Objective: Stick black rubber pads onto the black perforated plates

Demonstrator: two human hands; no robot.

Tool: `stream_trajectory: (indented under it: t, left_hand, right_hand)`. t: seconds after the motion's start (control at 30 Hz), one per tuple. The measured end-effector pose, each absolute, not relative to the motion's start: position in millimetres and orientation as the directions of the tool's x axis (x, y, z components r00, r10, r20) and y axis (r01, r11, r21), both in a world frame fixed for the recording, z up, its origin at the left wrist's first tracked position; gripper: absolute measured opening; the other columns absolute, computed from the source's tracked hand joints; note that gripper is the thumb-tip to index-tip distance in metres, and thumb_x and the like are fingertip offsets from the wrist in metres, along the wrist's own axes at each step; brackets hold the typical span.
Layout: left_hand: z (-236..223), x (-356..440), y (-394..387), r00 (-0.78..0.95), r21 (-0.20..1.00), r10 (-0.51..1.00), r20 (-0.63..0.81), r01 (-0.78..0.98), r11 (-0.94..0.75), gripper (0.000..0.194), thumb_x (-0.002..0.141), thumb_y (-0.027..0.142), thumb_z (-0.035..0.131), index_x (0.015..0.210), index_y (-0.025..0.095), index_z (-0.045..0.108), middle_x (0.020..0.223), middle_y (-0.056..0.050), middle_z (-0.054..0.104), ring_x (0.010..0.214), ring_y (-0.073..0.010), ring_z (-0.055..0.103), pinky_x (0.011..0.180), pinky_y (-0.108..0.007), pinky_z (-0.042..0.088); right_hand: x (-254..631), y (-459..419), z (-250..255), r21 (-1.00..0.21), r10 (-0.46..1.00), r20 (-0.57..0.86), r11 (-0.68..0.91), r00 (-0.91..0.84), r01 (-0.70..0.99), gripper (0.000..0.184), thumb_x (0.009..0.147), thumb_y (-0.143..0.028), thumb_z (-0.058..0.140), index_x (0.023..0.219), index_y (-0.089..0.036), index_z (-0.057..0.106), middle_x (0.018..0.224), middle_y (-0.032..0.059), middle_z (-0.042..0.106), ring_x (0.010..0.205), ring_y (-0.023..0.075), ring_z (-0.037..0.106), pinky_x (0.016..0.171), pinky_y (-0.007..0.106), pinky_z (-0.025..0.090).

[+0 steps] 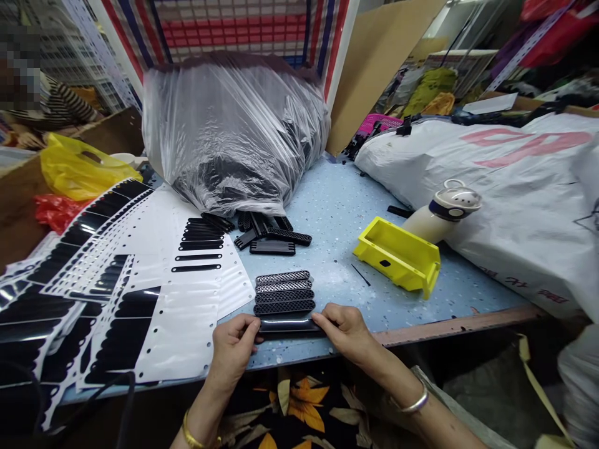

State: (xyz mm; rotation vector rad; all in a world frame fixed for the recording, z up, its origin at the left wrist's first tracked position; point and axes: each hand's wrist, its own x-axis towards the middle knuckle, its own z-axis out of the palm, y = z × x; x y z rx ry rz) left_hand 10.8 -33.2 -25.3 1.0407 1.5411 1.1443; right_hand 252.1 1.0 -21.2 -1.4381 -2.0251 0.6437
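My left hand [231, 349] and my right hand [344, 330] pinch opposite ends of a black plastic strip [290, 325] at the table's near edge. Just beyond it, a row of several black mesh strips [283, 293] lies side by side. To the left of my left hand spread white backing sheets [187, 318] carrying black strips. Loose black mesh pieces [271, 240] lie in a heap farther ahead, below a clear plastic bag [234, 137] stuffed with more black parts.
A yellow plastic bin [397, 254] lies tilted on the speckled blue tabletop [337, 212], beside a white bottle-shaped appliance [444, 209] and a large white sack [505, 187]. Yellow and red bags [79, 168] sit at left, near a person's striped sleeve [51, 106].
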Motion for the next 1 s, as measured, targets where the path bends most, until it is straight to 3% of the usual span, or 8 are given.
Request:
stream_trajectory:
  t: [0.1,0.17,0.3,0.43,0.7,0.87,1.0]
  left_hand:
    - [-30.1,10.2,-34.4,-0.209,0.977,0.966,-0.154,0.11,0.18,0.026,0.071,0.043,0.068,0.063,0.018,0.07,0.055,0.0,0.065,0.05,-0.0179,0.066,0.038,-0.02,0.049]
    - [-32.9,9.5,-35.5,-0.196,0.981,0.972,-0.127,0.122,0.153,0.024,0.073,0.041,0.067,0.064,0.018,0.07,0.055,0.0,0.065,0.049,-0.0166,0.065,0.039,-0.02,0.048]
    - [-33.0,8.9,-36.9,-0.167,0.984,0.981,-0.099,0.134,0.122,0.023,0.075,0.039,0.064,0.066,0.019,0.07,0.058,-0.001,0.066,0.051,-0.0162,0.064,0.04,-0.02,0.048]
    - [-29.7,9.6,-36.3,-0.156,0.984,0.982,-0.104,0.125,0.124,0.023,0.073,0.038,0.063,0.062,0.018,0.068,0.059,-0.001,0.066,0.05,-0.0163,0.064,0.04,-0.02,0.048]
    - [-32.4,10.4,-35.2,-0.148,0.986,0.986,-0.077,0.137,0.098,0.023,0.076,0.034,0.059,0.062,0.018,0.067,0.055,0.0,0.063,0.049,-0.0158,0.063,0.042,-0.02,0.047]
    - [-34.8,8.2,-37.3,-0.117,0.977,0.993,0.025,0.215,0.001,0.021,0.078,0.029,0.056,0.064,0.018,0.067,0.061,-0.001,0.064,0.053,-0.0146,0.061,0.044,-0.019,0.047]
    - [-39.1,6.7,-37.7,-0.099,0.969,0.992,0.072,0.244,-0.046,0.022,0.08,0.029,0.054,0.066,0.017,0.066,0.061,-0.001,0.063,0.054,-0.0138,0.059,0.047,-0.019,0.046]
  right_hand:
    - [253.7,0.0,-17.2,-0.681,0.953,0.148,0.292,-0.263,0.672,0.051,0.096,-0.043,0.041,0.049,-0.022,0.043,0.047,-0.0017,0.047,0.045,0.0121,0.044,0.046,0.025,0.036]
    - [252.7,-1.6,-14.2,-0.694,0.955,0.139,0.283,-0.262,0.662,0.046,0.095,-0.042,0.044,0.056,-0.021,0.053,0.052,-0.0006,0.054,0.049,0.0133,0.051,0.049,0.025,0.041]
    - [242.8,-4.5,-12.3,-0.673,0.937,0.181,0.339,-0.298,0.658,0.029,0.084,-0.047,0.066,0.077,-0.019,0.069,0.071,0.0042,0.067,0.065,0.0181,0.062,0.06,0.029,0.049]
    - [231.3,-2.7,-14.0,-0.684,0.916,0.158,0.37,-0.368,0.629,0.033,0.086,-0.044,0.063,0.064,-0.02,0.066,0.066,0.0034,0.065,0.063,0.0172,0.061,0.059,0.029,0.047]
    - [229.7,5.5,-15.7,-0.69,0.942,0.128,0.309,-0.309,0.655,0.052,0.092,-0.049,0.046,0.048,-0.022,0.045,0.051,0.0001,0.053,0.05,0.0141,0.051,0.051,0.027,0.04]
    - [231.2,1.2,-7.7,-0.69,0.956,0.081,0.257,-0.281,0.677,0.052,0.097,-0.047,0.037,0.056,-0.02,0.057,0.052,0.0003,0.058,0.051,0.0147,0.055,0.05,0.025,0.041]
    - [219.3,-6.2,-12.3,-0.586,0.935,0.174,0.351,-0.31,0.731,0.041,0.087,-0.053,0.057,0.067,-0.019,0.067,0.066,0.0044,0.067,0.063,0.0185,0.061,0.059,0.029,0.045]
